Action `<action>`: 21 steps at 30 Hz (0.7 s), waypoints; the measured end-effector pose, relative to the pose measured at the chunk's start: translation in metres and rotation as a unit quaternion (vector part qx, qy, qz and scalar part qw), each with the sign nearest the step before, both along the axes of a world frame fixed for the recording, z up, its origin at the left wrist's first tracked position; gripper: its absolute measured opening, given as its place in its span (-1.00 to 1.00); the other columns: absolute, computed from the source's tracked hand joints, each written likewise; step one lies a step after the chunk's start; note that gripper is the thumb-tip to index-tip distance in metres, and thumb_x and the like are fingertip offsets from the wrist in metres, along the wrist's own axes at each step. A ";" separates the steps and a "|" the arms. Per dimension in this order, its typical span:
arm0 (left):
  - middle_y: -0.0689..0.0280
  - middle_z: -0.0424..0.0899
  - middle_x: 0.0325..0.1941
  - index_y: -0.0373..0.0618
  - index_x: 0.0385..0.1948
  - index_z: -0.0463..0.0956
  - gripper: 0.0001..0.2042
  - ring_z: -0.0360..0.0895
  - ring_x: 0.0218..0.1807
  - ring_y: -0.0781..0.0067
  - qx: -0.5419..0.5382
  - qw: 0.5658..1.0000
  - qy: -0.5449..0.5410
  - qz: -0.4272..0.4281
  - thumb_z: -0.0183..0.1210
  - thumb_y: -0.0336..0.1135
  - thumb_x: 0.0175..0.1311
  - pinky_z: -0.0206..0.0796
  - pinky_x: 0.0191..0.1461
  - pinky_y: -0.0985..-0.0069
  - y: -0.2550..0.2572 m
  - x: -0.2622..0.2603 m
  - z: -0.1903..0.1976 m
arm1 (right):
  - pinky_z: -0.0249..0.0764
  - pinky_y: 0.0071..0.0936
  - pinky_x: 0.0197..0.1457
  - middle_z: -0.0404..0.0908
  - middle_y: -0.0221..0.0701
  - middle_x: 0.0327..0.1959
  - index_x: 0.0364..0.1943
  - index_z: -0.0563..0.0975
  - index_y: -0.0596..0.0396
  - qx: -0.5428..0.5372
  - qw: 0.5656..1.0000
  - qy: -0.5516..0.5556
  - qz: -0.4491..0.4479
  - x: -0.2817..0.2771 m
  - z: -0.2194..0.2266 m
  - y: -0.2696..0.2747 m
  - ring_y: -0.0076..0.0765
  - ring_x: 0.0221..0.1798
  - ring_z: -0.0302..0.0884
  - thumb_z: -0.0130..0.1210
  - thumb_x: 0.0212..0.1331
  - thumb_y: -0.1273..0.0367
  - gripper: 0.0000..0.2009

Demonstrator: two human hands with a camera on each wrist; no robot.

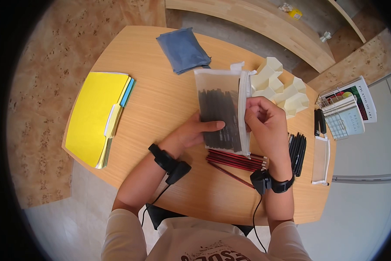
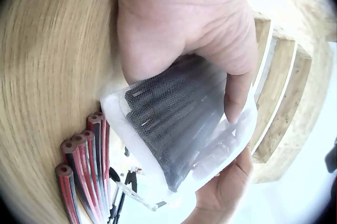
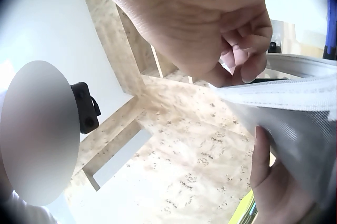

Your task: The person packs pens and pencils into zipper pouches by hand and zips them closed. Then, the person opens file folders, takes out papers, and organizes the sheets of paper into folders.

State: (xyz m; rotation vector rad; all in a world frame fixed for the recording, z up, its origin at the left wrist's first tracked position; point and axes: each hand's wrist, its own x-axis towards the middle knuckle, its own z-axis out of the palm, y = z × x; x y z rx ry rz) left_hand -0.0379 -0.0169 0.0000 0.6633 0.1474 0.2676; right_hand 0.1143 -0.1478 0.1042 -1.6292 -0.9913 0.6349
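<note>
My left hand grips a white mesh zip pouch from its left side, thumb across the front. A bundle of black pencils shows through the mesh. At the pouch's right edge, the curled fingers of my right hand pinch the white zipper strip. The right wrist view has these fingers at the pouch's top edge, where the two zipper sides stand apart. Beneath the pouch, red-and-black pencils lie on the table, with black pencils to the right of my right wrist.
A yellow folder stack lies at the left, blue-grey folded mesh pouches at the back. Cream hexagonal holders stand behind my right hand. Along the right edge are another white pouch, a black item and a wire rack with books.
</note>
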 end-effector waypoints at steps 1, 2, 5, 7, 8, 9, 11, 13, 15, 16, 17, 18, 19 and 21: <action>0.23 0.61 0.24 -0.20 0.32 0.38 -0.41 0.57 0.27 0.31 0.000 1.000 0.000 0.000 0.42 -0.40 0.27 0.44 0.37 0.27 0.000 0.000 0.000 | 0.37 -0.69 -0.36 0.60 -0.56 -0.50 -0.11 0.65 0.25 -0.016 1.000 0.019 0.011 0.000 0.000 -0.001 -0.74 -0.46 0.43 0.20 0.35 0.49 -0.87; 0.23 0.62 0.24 -0.20 0.33 0.38 -0.41 0.57 0.27 0.31 0.001 1.000 0.005 0.001 0.42 -0.39 0.27 0.44 0.37 0.27 0.000 -0.001 0.000 | 0.37 -0.69 -0.36 0.60 -0.56 -0.50 -0.11 0.65 0.25 -0.016 1.000 0.019 0.012 0.002 0.001 -0.001 -0.74 -0.46 0.43 0.20 0.35 0.49 -0.87; 0.19 0.57 0.29 -0.20 0.37 0.32 -0.37 0.55 0.31 0.26 0.008 1.000 0.005 -0.005 0.41 -0.39 0.27 0.42 0.40 0.22 0.000 -0.001 0.001 | 0.38 -0.68 -0.36 0.62 -0.54 -0.48 -0.08 0.63 0.27 -0.030 0.996 0.075 0.035 0.003 0.001 -0.001 -0.74 -0.45 0.46 0.15 0.34 0.53 -0.86; 0.16 0.53 0.34 -0.19 0.40 0.27 -0.33 0.52 0.36 0.21 0.013 1.000 -0.001 -0.013 0.40 -0.39 0.27 0.39 0.44 0.17 0.001 -0.001 -0.001 | 0.37 -0.68 -0.37 0.62 -0.54 -0.46 -0.05 0.62 0.26 -0.032 0.994 0.079 0.072 0.001 0.001 -0.001 -0.73 -0.45 0.46 0.10 0.33 0.57 -0.82; 0.16 0.53 0.34 -0.19 0.40 0.27 -0.33 0.52 0.36 0.21 0.022 1.000 -0.003 -0.016 0.40 -0.39 0.27 0.40 0.44 0.17 0.002 0.000 -0.004 | 0.37 -0.68 -0.37 0.62 -0.54 -0.46 -0.05 0.62 0.26 -0.032 0.994 0.079 0.073 0.000 -0.001 -0.001 -0.73 -0.45 0.46 0.10 0.33 0.57 -0.82; 0.16 0.52 0.34 -0.19 0.40 0.28 -0.33 0.52 0.36 0.22 0.031 0.999 -0.005 -0.018 0.41 -0.39 0.26 0.40 0.44 0.17 0.003 -0.001 -0.005 | 0.37 -0.68 -0.36 0.62 -0.53 -0.45 -0.04 0.62 0.26 -0.028 0.995 0.049 0.078 -0.002 -0.003 0.000 -0.73 -0.45 0.45 0.08 0.32 0.58 -0.81; 0.16 0.53 0.33 -0.19 0.39 0.29 -0.33 0.53 0.35 0.23 0.025 1.000 -0.008 -0.007 0.41 -0.36 0.27 0.41 0.43 0.18 0.002 -0.001 -0.003 | 0.38 -0.68 -0.35 0.62 -0.52 -0.43 -0.04 0.62 0.26 -0.025 0.996 0.020 0.083 -0.003 -0.002 0.000 -0.72 -0.44 0.45 0.06 0.31 0.60 -0.79; 0.16 0.54 0.32 -0.19 0.38 0.29 -0.34 0.53 0.34 0.23 0.019 1.000 -0.011 0.003 0.41 -0.34 0.27 0.41 0.42 0.20 0.000 0.000 -0.002 | 0.37 -0.70 -0.33 0.64 -0.50 -0.37 0.00 0.62 0.26 -0.016 0.997 0.032 0.073 -0.002 0.004 -0.001 -0.73 -0.40 0.42 0.13 0.32 0.56 -0.79; 0.20 0.60 0.23 -0.20 0.34 0.34 -0.40 0.57 0.28 0.26 0.000 0.999 -0.017 0.043 0.39 -0.36 0.29 0.43 0.39 0.24 0.001 0.002 -0.002 | 0.40 -0.66 -0.31 0.64 -0.48 -0.35 0.02 0.61 0.25 -0.004 0.998 -0.017 0.053 -0.001 0.006 0.000 -0.67 -0.38 0.44 0.20 0.31 0.51 -0.77; 0.20 0.60 0.23 -0.20 0.34 0.34 -0.40 0.57 0.28 0.26 0.002 0.999 -0.016 0.043 0.39 -0.36 0.29 0.43 0.39 0.24 0.002 0.002 -0.003 | 0.42 -0.62 -0.29 0.64 -0.45 -0.33 0.04 0.61 0.24 0.007 0.997 -0.066 0.032 -0.001 0.007 0.000 -0.61 -0.36 0.47 0.26 0.29 0.46 -0.73; 0.20 0.60 0.24 -0.19 0.33 0.35 -0.42 0.57 0.29 0.24 -0.011 0.998 -0.024 0.064 0.37 -0.36 0.31 0.43 0.39 0.21 0.004 0.002 -0.005 | 0.42 -0.62 -0.29 0.64 -0.45 -0.33 0.04 0.61 0.24 0.009 0.997 -0.066 0.031 -0.002 0.007 0.000 -0.61 -0.36 0.47 0.26 0.29 0.46 -0.73; 0.19 0.60 0.24 -0.19 0.33 0.35 -0.44 0.57 0.30 0.22 -0.023 0.996 -0.032 0.085 0.36 -0.35 0.33 0.43 0.39 0.19 0.005 0.002 -0.007 | 0.45 -0.54 -0.26 0.66 -0.41 -0.29 0.05 0.60 0.23 0.018 0.992 -0.124 0.021 -0.003 0.006 -0.002 -0.53 -0.32 0.51 0.31 0.27 0.41 -0.69; 0.19 0.60 0.24 -0.19 0.33 0.35 -0.44 0.57 0.30 0.22 -0.021 0.996 -0.031 0.083 0.36 -0.35 0.33 0.43 0.39 0.19 0.005 0.001 -0.007 | 0.49 -0.47 -0.24 0.68 -0.37 -0.26 0.07 0.60 0.21 0.027 0.983 -0.182 0.011 -0.004 0.005 -0.003 -0.44 -0.29 0.56 0.37 0.24 0.36 -0.64; 0.18 0.60 0.25 -0.17 0.31 0.37 -0.48 0.57 0.30 0.19 -0.064 0.991 -0.039 0.109 0.33 -0.35 0.35 0.44 0.39 0.16 0.006 0.001 -0.006 | 0.51 -0.38 -0.21 0.69 -0.29 -0.24 0.08 0.59 0.22 -0.054 0.985 -0.146 0.072 0.001 0.014 -0.010 -0.31 -0.28 0.60 0.38 0.23 0.32 -0.60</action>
